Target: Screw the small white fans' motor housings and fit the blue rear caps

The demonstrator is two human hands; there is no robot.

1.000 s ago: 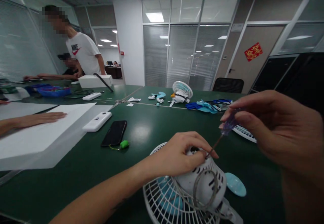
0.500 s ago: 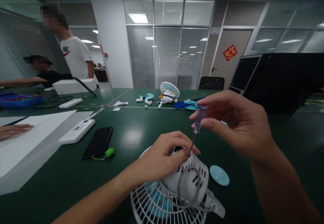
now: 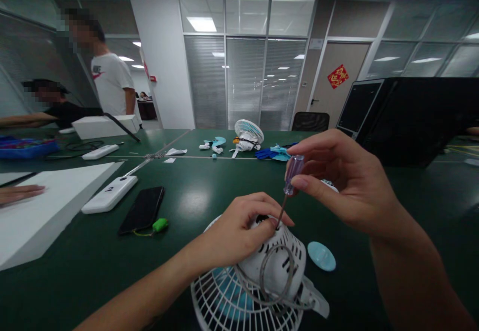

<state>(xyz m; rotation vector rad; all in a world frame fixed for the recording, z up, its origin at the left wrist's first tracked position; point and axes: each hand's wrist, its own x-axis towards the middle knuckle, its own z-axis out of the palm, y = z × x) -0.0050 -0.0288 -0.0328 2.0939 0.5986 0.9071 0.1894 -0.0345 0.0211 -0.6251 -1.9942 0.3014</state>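
- In the head view, the right hand (image 3: 348,186) pinches a screwdriver (image 3: 294,175) by its clear purple handle, thumb on one side and fingers on the other.
- Below that pinch, the metal shaft slants down and left to the top of a white fan (image 3: 295,248); its tip meets the fan beside the left thumb, too small to make out exactly.
- The left hand (image 3: 243,226), lower and to the left of the right hand, is clamped on the fan, fingers curled over the motor housing and thumb close to the screwdriver tip.
- The fan lies under both hands on the green table (image 3: 202,176), housing up and grille beneath, with blue blades showing through the grille.
- Just under the left hand's grip, a grey cord (image 3: 265,271) loops against the housing.
- Below the right hand, just beside the fan, a light-blue disc (image 3: 322,256) lies on the table.
- Left of and beyond the left hand are a black phone (image 3: 142,211) with a green tag (image 3: 160,225) and a white power bank (image 3: 110,194).
- Farther left, another person's hand (image 3: 22,193) rests on a white box (image 3: 56,206).
- Well beyond the grip stands a second fan (image 3: 249,134), with blue gloves (image 3: 269,154) near it, partly behind the right hand.
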